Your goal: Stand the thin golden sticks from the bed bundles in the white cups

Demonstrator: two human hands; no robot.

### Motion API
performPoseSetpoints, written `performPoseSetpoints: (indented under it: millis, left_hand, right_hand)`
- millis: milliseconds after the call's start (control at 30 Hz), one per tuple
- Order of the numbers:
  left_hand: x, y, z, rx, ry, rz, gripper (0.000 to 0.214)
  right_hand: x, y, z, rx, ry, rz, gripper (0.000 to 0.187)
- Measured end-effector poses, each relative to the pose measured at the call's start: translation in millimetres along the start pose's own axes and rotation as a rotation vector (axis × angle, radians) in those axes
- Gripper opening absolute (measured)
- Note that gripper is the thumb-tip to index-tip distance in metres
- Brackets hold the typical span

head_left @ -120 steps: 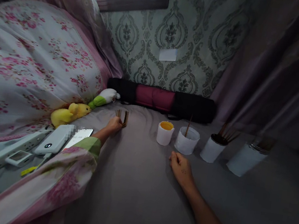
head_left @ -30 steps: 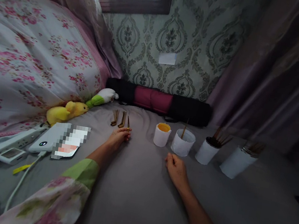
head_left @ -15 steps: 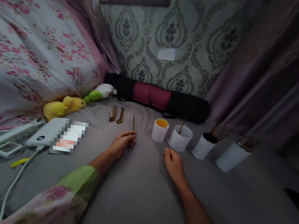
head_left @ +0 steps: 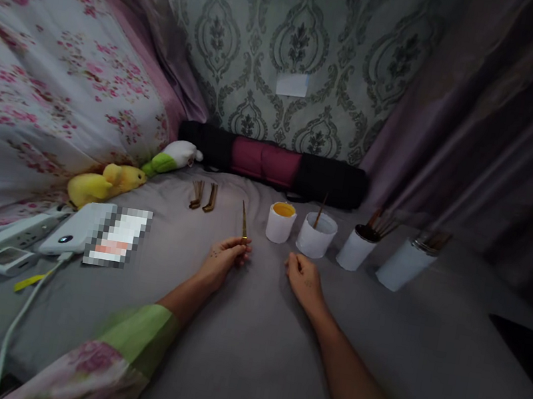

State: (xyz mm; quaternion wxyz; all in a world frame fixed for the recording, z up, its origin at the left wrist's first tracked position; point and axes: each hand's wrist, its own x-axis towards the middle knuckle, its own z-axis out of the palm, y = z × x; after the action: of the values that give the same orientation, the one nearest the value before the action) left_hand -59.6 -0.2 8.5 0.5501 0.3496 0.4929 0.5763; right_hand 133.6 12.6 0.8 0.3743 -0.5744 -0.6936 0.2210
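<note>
My left hand is closed around the lower end of a slim, pointed gold-brown piece, which stands up from the fingers with its tip away from me. My right hand rests curled to the right, its fingers pressed together; whatever they may hold is hidden. Just beyond the hands is a white-wrapped pot of yellow stuff. Beside it, a wider white pot has a thin brown stick leaning in it, close to my right hand.
Two small groups of brown pieces lie at the left. Two white-wrapped tins with thin sticks stand at the right. A power bank, a power strip and soft toys line the left; a black-and-maroon bag lies along the wall.
My left hand, with the pointed piece, has moved slightly right, nearer my right hand. The piece now leans more to the left. The whole view has shifted a little.
</note>
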Motion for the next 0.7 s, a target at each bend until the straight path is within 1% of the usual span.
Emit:
performPoseSetpoints:
  millis: [267,500,700]
  left_hand:
    - [-14,-5,8.2,0.042,-0.006,0.054,0.032]
    - [-30,0,17.9,0.078,-0.004,0.099,0.033]
    - [-32,-2,18.2,0.121,-0.006,0.127,0.034]
  right_hand:
    - [0,0,0,0.004,-0.007,-0.02,0.036]
    - [-1,2,0,0.017,-0.016,-0.03,0.033]
    - [-2,-1,0,0.033,-0.016,-0.02,0.032]
